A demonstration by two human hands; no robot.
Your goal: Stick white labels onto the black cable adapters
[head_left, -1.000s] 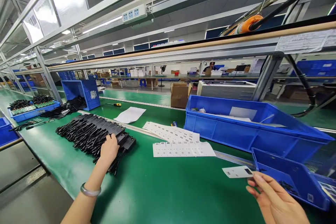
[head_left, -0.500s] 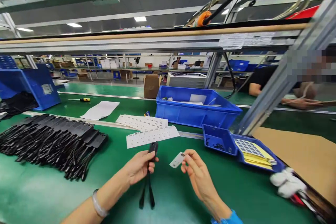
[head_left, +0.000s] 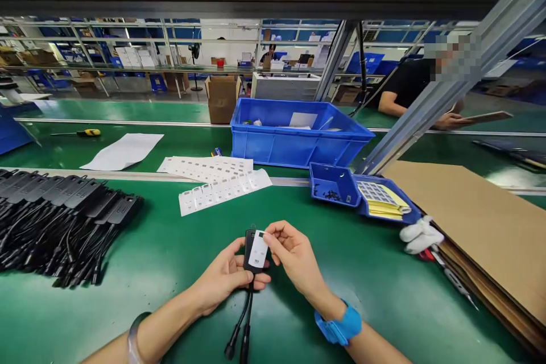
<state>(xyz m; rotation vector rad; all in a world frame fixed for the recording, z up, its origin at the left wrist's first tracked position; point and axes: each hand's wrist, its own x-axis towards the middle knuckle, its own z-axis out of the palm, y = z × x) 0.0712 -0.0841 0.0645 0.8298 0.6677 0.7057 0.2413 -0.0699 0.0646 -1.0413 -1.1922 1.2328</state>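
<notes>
Head view has the left hand [head_left: 226, 274] curled closed round the black cabled unit [head_left: 248, 251], while the right hand [head_left: 294, 253], just rightward, pinches the upper right corner of the white label [head_left: 258, 251] over its face, long axis leaning right at the top.
</notes>
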